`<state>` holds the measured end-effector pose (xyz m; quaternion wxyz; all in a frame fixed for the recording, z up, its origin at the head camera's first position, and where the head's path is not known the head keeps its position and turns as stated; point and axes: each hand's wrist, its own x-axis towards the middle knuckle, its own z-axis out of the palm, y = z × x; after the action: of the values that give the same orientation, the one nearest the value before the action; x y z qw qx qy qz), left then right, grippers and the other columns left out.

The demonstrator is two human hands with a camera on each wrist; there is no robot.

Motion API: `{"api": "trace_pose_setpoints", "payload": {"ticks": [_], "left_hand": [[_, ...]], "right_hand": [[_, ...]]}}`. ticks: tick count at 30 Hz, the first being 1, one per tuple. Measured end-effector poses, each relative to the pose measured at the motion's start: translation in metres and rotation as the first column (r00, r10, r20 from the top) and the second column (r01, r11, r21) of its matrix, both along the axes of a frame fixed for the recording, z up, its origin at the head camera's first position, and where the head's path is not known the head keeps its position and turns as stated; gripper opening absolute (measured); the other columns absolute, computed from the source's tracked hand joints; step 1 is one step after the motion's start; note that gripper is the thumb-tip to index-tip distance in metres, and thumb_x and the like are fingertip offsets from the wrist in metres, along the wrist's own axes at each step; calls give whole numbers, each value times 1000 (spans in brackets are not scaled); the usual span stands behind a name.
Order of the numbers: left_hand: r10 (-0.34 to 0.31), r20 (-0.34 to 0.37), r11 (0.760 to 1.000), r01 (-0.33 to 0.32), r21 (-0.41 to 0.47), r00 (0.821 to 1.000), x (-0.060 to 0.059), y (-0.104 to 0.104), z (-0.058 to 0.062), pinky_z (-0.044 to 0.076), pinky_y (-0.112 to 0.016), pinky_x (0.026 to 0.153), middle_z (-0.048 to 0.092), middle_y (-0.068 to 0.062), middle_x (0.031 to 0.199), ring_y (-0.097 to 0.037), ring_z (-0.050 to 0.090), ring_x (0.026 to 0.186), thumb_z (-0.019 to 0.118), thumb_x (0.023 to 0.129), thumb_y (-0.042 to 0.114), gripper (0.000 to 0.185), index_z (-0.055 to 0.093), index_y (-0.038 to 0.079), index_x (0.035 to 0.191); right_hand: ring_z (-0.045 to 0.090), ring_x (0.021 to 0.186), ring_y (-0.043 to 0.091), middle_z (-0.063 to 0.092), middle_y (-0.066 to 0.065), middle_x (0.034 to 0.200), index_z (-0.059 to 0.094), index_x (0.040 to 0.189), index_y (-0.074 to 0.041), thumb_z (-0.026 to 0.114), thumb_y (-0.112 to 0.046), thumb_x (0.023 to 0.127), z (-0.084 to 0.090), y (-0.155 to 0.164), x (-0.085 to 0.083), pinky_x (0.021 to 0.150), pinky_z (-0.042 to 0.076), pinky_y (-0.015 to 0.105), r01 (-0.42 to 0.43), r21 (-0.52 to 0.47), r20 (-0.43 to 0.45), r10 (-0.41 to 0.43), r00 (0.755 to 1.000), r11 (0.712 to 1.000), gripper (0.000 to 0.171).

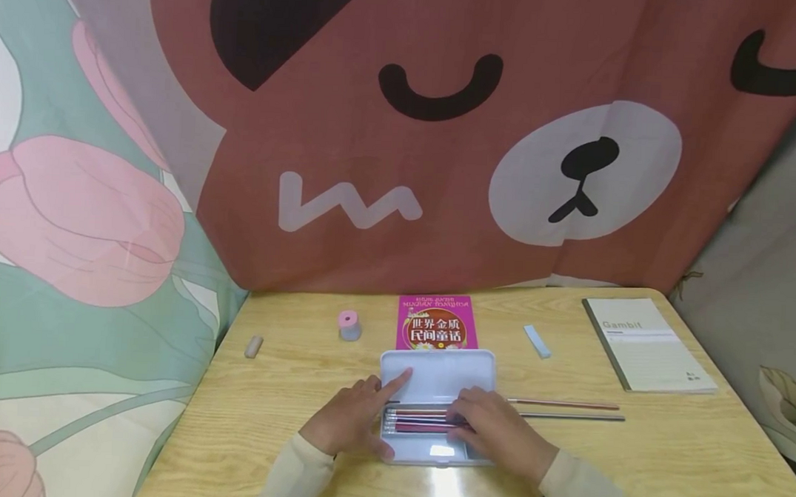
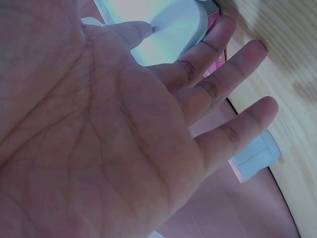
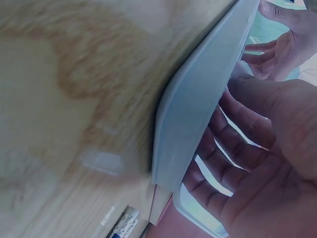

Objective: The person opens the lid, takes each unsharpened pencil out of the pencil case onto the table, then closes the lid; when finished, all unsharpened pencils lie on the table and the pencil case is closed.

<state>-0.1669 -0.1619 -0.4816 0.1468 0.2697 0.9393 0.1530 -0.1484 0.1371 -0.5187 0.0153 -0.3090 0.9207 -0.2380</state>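
Note:
An open white pencil case (image 1: 422,451) lies on the table, its lid (image 1: 437,376) raised at the back. Several pencils (image 1: 417,420) lie side by side in it, metal-banded ends to the left. My left hand (image 1: 353,417) steadies the case's left side, index finger against the lid and thumb at the front edge. In the left wrist view the other fingers are spread and the palm holds nothing. My right hand (image 1: 490,427) reaches into the case, thumb and fingers around the pencils' right part. In the right wrist view the case wall (image 3: 198,99) hides its fingertips.
Two more pencils (image 1: 567,404) lie right of the case. Behind it is a pink book (image 1: 438,321). A pink-topped sharpener (image 1: 349,326) and a small eraser-like piece (image 1: 253,347) stand left; a light blue strip (image 1: 537,341) and a notebook (image 1: 647,345) lie right.

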Motion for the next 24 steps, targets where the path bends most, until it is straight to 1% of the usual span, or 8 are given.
{"api": "trace_pose_setpoints", "payload": {"ticks": [5, 9, 15, 20, 24], "left_hand": [[-5, -11, 1000, 5, 0, 1000, 0, 0, 0, 57, -45, 98, 62, -9, 127, -17, 55, 102, 104, 72, 42, 129, 29, 32, 176], [-9, -18, 1000, 9, -1, 1000, 0, 0, 0, 57, -45, 98, 62, -9, 127, -17, 55, 102, 104, 72, 43, 129, 29, 32, 176], [-19, -30, 1000, 19, -2, 999, 1, 0, 0, 56, -46, 100, 62, -9, 126, -17, 56, 102, 104, 71, 43, 129, 30, 30, 176], [-15, -31, 1000, 15, 0, 999, 1, 0, -1, 56, -45, 99, 62, -8, 126, -17, 56, 102, 104, 72, 42, 128, 30, 31, 176], [-14, -28, 1000, 14, 0, 1000, 1, -1, -1, 56, -45, 99, 62, -8, 125, -17, 56, 102, 103, 72, 42, 128, 30, 31, 176]], "right_hand": [[54, 97, 1, 64, -21, 101, 75, 108, -26, 79, -30, 102, -2, 0, 1, 90, 53, 35, -4, -2, 26, 4, 1000, 1000, 8], [54, 94, 0, 64, -22, 98, 75, 104, -27, 79, -28, 101, -4, -1, 1, 88, 52, 34, -15, 10, 12, 15, 1000, 1000, 5], [53, 95, 1, 62, -21, 98, 72, 103, -27, 77, -29, 103, -6, -2, 2, 87, 52, 32, -31, 4, -10, 31, 999, 1000, 5], [55, 97, 0, 63, -22, 100, 72, 105, -28, 77, -27, 104, -7, 0, 3, 90, 54, 33, -20, -38, -16, 20, 1000, 999, 5], [56, 95, -1, 63, -22, 99, 73, 105, -28, 77, -23, 104, -1, 6, 3, 90, 57, 32, 22, -102, 2, -22, 1000, 995, 6]]}}
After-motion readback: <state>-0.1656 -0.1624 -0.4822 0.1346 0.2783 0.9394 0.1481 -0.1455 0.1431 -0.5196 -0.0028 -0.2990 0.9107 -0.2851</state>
